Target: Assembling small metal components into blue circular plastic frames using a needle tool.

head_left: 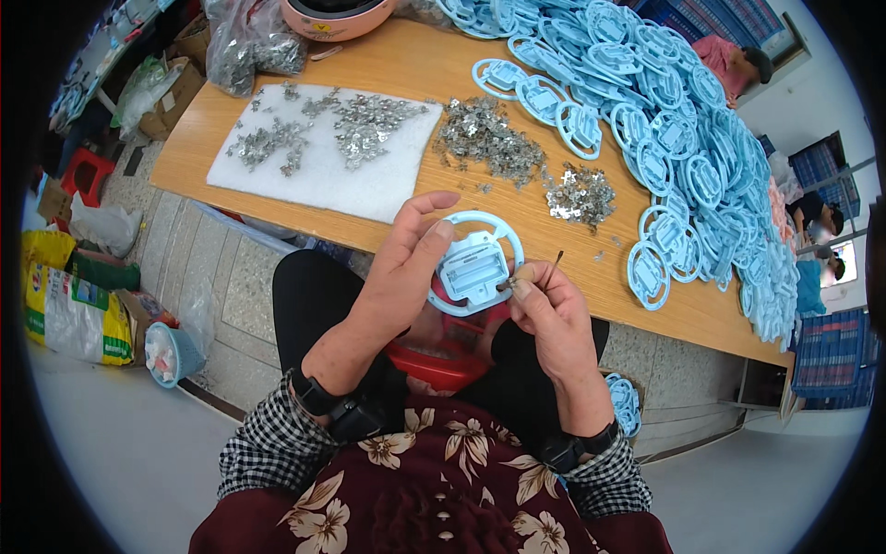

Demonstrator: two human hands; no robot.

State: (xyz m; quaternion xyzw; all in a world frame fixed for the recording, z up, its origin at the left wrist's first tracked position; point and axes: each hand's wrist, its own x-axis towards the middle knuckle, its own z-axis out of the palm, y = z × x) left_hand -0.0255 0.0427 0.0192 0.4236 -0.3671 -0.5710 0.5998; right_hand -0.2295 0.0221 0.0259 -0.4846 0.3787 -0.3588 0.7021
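Bright, fairly even light, glints on metal pieces [581,196], straight edges bowed toward a black rim

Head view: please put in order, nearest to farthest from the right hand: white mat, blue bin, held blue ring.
1. Held blue ring, just left of the right hand.
2. White mat, upper left.
3. Blue bin, far left.

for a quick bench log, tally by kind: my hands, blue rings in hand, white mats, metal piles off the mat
Hands, left hand and right hand: 2
Blue ring in hand: 1
White mat: 1
Metal piles, large pile and small pile: 2
Total: 6
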